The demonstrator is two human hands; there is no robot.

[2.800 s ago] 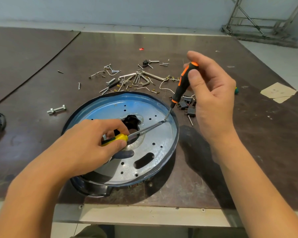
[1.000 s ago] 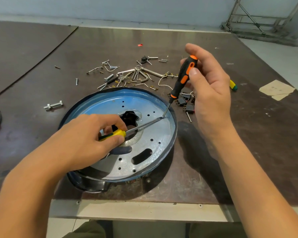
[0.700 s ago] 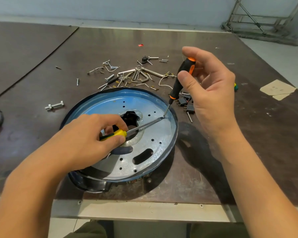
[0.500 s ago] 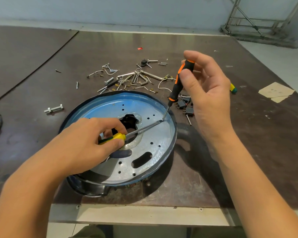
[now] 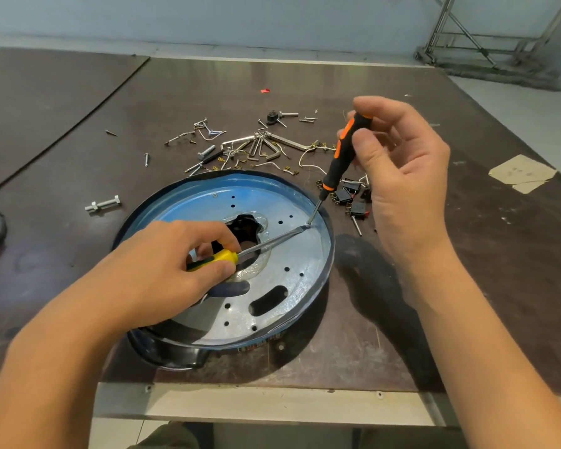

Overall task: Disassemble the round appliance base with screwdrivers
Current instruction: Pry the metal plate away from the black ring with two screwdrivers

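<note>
Near the worktop's (image 5: 467, 286) front edge sits the round appliance base (image 5: 272, 286), where the left hand (image 5: 162, 273) grips a yellow-handled screwdriver (image 5: 227, 257) and the right hand (image 5: 399, 176) pinches an orange-and-black screwdriver (image 5: 339, 157), both tips meeting just inside its right rim.

No text, number or brand can be read anywhere. A narrow printed band (image 5: 256, 342) on the near outer wall of the round appliance base (image 5: 292, 254), close to the front edge of the tabletop (image 5: 467, 286), shows red and pale marks too small to make out. The handles of the yellow screwdriver (image 5: 225, 256) and the orange-and-black screwdriver (image 5: 339, 160) show no legible marking.
</note>
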